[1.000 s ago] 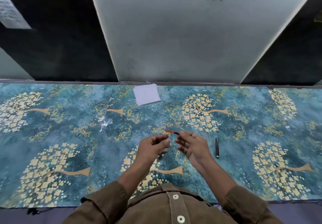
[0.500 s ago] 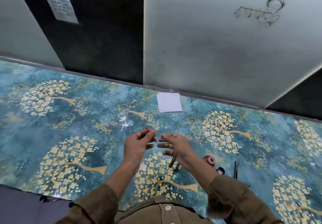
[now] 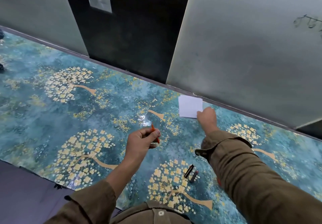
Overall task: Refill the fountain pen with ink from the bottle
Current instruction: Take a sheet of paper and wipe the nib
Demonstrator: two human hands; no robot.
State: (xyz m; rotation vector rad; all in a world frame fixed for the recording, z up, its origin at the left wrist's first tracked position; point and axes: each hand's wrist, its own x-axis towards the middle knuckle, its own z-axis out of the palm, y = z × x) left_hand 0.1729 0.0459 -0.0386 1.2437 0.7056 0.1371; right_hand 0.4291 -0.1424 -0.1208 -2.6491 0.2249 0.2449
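Note:
My left hand (image 3: 141, 140) is shut on a thin orange pen part (image 3: 153, 128) and holds it a little above the table. My right hand (image 3: 207, 117) is stretched out to the back of the table, with its fingers on the near right corner of a white paper square (image 3: 189, 105); the back of the hand hides the grip. A black pen piece (image 3: 189, 170) and a dark red pen piece (image 3: 194, 176) lie side by side on the table below my right forearm. No ink bottle shows in this view.
The table is covered with a blue cloth printed with yellow trees (image 3: 69, 112). Grey and black wall panels (image 3: 244, 58) rise straight behind it. The cloth's near left edge (image 3: 34, 169) ends over a dark surface. Small dark objects (image 3: 1, 66) sit at the far left edge.
My right hand left the orange part and reached out to the white paper. My left hand kept the orange part. The camera swung left, and the bottle and cap went out of sight.

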